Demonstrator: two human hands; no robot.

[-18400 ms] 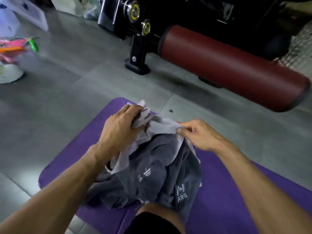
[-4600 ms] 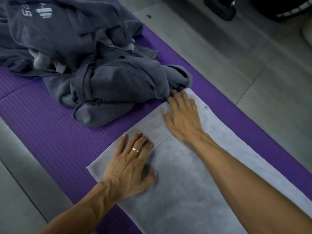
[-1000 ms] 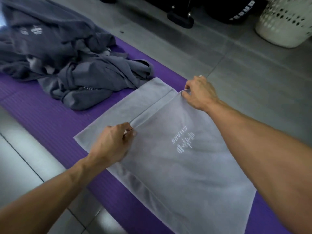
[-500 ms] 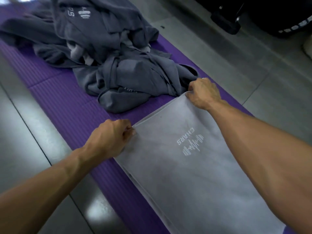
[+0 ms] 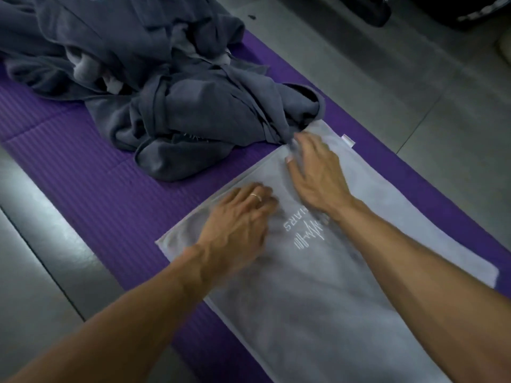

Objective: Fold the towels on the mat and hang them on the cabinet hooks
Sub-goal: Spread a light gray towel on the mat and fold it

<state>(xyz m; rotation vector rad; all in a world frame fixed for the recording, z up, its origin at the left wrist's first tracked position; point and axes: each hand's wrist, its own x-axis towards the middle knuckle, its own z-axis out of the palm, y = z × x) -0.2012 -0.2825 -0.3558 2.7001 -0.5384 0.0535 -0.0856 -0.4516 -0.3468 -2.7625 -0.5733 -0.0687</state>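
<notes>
Floor (image 5: pixel 387 87) of grey tile was overlaid by a purple mat (image 5: pixel 83 172). Dark grey towels (image 5: pixel 171 87) were heaped at the mat's far end. A light grey towel (image 5: pixel 318 299) was spread flat beside the heap, touching it. Left hand (image 5: pixel 237 225) and right hand (image 5: pixel 318 172) were laid palm-down on it, fingers extended, nothing grasped. A ring (image 5: pixel 255 196) was worn on the left.

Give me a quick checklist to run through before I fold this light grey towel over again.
1. Light grey towel flat on the purple ribbed mat: ok.
2. Left hand and right hand flat on it: ok.
3. Far edge free of the dark grey towel pile: not ok, the pile touches its far corner.
4. Layers' edges aligned: cannot tell.
5. Near end lying flat: cannot tell, out of view.
</notes>
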